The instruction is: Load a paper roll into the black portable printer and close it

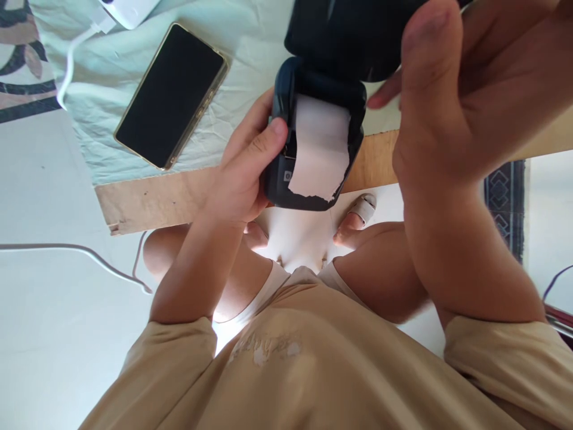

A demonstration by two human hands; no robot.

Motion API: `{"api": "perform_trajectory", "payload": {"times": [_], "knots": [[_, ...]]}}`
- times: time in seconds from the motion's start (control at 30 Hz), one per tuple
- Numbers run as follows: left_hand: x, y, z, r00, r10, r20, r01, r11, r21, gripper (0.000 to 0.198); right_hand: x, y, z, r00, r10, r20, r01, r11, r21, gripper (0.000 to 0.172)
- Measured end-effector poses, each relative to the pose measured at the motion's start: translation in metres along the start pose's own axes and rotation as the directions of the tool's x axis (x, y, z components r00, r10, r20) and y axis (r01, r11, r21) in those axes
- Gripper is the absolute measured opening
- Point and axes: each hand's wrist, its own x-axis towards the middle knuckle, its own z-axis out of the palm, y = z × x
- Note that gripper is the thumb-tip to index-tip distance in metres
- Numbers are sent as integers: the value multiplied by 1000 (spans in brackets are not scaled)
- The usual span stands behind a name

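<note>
My left hand (250,164) grips the left side of a small dark printer (280,179), thumb pressed on its edge. A strip of white paper (321,149) with a torn lower end hangs out over the printer's front. The printer's black lid (349,36) stands open above it. My right hand (447,89) is raised close to the camera, wrapped round the right side of the lid, one fingertip showing beneath it. The printer sits at the near edge of a low wooden board (152,200) above my knees.
A black smartphone (172,95) in a gold case lies on the pale green cloth (111,77) at the left. A white charger (129,9) and cable (74,54) lie at the top left. Another cable (89,257) runs across the white floor.
</note>
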Motion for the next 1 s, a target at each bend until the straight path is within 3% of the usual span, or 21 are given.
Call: {"api": "perform_trajectory", "payload": {"times": [0.07,0.1,0.13,0.23,0.33,0.4,0.53,0.63,0.77,0.83,0.93,1.0], "knots": [[-2,5,2,999,-52,4,52,997,56,25,2,-1,2,943,-234,-236,191,963,-190,28],[-3,7,3,999,-49,7,49,997,68,25,3,-1,2,900,-346,-267,277,924,-264,17],[-4,8,4,999,-32,6,31,997,69,26,3,1,2,878,-414,-240,334,889,-314,12],[-4,7,2,1000,4,30,-6,998,66,34,-1,3,-2,884,-467,-39,386,773,-504,18],[-3,5,-1,1000,2,27,-4,997,73,48,-6,-1,-3,918,-345,195,378,617,-690,19],[-3,5,-2,1000,-10,22,8,996,89,47,-8,-6,-1,934,-242,261,355,580,-733,23],[-3,5,-1,1000,-21,11,20,995,97,44,-7,-11,1,948,-154,280,315,590,-744,35],[-3,6,0,999,-32,-3,32,997,67,46,-6,-12,-2,938,-125,324,333,584,-740,30],[-3,8,0,998,-68,-4,68,994,90,32,-6,-15,-6,934,-27,356,314,540,-781,27],[-2,6,-1,999,-45,6,44,994,104,38,-7,-16,-6,939,20,344,284,521,-805,30],[-1,4,-2,1000,-8,3,8,991,130,59,-7,-15,-5,946,11,324,262,562,-785,33],[-2,4,-1,1000,-16,2,15,990,137,54,-8,-13,-5,948,-12,319,257,622,-740,35]]}}
